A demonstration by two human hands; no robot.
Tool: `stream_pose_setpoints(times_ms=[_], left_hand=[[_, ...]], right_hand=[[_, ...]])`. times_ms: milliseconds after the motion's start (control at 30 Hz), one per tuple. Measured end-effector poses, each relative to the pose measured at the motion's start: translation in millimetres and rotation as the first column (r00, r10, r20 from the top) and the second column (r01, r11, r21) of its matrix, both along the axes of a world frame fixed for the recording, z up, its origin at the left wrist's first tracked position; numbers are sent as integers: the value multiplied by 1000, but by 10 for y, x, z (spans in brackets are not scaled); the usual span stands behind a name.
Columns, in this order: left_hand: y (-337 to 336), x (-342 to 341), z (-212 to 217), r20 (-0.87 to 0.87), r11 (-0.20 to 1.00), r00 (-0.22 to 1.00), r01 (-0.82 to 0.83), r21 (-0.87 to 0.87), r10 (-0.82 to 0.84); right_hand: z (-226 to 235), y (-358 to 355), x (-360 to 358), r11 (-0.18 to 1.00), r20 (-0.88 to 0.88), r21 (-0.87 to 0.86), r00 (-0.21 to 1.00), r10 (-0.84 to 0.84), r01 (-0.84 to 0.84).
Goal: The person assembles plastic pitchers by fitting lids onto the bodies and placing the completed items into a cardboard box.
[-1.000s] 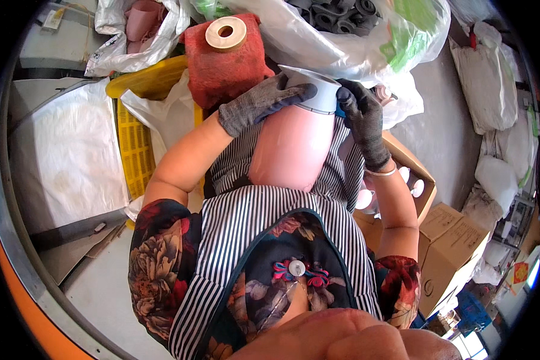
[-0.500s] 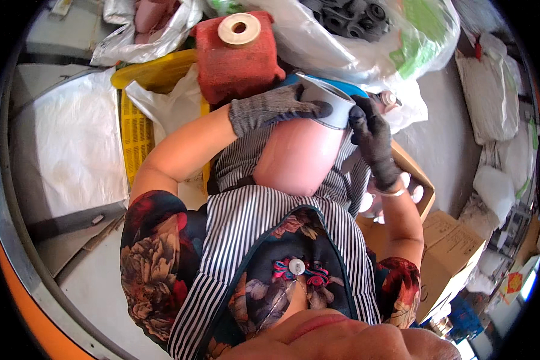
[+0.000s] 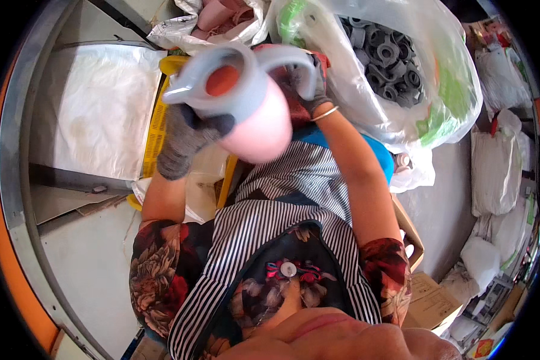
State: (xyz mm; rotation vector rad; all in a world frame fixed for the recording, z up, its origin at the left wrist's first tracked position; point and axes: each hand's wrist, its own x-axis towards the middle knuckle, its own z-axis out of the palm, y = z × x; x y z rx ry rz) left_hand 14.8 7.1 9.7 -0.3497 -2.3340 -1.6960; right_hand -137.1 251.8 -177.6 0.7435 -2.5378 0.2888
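Close under the camera, the person's striped apron and flowered sleeves fill the lower middle of the view, and both forearms rise from there toward the top. Held up in front of the chest is a pink jug with a grey lid; the lid has a pointed spout at its left end, a round opening showing orange-red inside, and a curved grey handle arching off to the right. The left hand, in a dark grey knit glove, cups the jug from below and from the left, its fingers wrapped tight against the body just under the lid. The right hand, also gloved, with a thin bangle at the wrist, is closed round the handle, fingers curled about it.

Behind the left arm stands a yellow plastic crate, and left of that lies a white sack flat on the grey table. Farther off, above the right hand, a large clear plastic bag bulges with dark grey ring-shaped parts. At the far right, white bags are stacked, with cardboard boxes lower down.
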Motion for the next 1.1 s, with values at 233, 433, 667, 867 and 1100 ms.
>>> stream_pose_setpoints(times_ms=[233, 433, 667, 867, 1100], left_hand=[[172, -857, -205, -242, 999, 970, -32, -40, 22], [666, -1512, -981, -319, 987, 946, 5, -162, -57], [716, -1457, -857, -254, 991, 958, 131, -23, -132], [598, -1430, -985, -277, 908, 959, -62, -414, -61], [453, -1893, -91, -145, 784, 880, 315, -535, -452]], right_hand=[[448, 660, 223, 786, 552, -515, 834, -1, 341], [1543, 1422, 220, 816, 521, -522, 851, 73, 250], [3257, 1027, 87, 992, -690, -97, 724, -10, -78], [2132, -244, 115, 977, -172, 53, 962, 214, -208], [1595, 797, 139, 617, 3, -786, 999, -43, 29]])
